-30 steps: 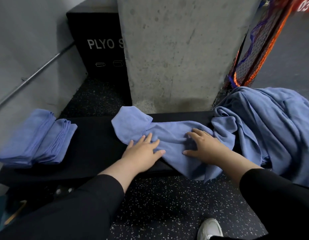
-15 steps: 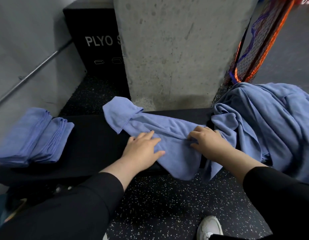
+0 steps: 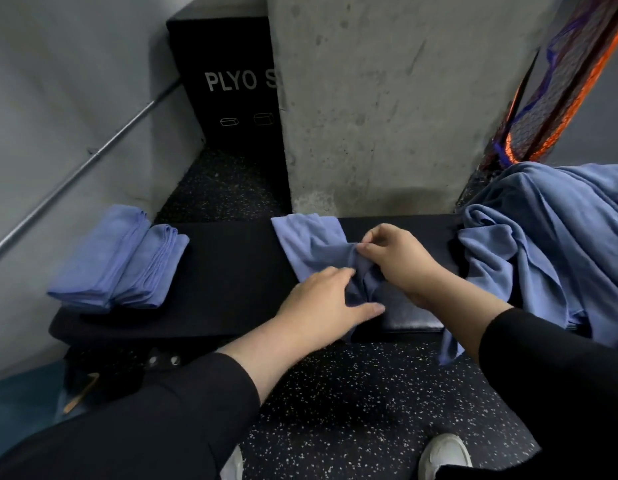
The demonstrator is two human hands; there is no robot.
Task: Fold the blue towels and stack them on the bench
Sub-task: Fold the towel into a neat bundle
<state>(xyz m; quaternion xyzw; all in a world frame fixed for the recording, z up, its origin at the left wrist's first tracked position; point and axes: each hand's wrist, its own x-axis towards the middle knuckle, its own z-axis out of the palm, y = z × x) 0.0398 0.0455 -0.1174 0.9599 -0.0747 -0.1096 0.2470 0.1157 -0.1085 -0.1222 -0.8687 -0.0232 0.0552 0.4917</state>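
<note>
Blue towel [image 3: 307, 244] half spread, half bunched across the middle of the black desk [image 3: 231, 271]. Right hand [image 3: 401, 261], fingers [image 3: 364, 249] curled and pinching a gathered ridge of cloth; left hand [image 3: 321, 304], fingers nearly straight, pressing the near part flat. Folded stack [image 3: 120, 261] well apart at the desk's left end, loose pile [image 3: 549, 244] heaped at the right end. Risk of a crooked, wrinkled fold from the twisted bunch under the pinch. Likely slide off the front edge if released, with cloth already hanging over. Possible snag on the pile.
</note>
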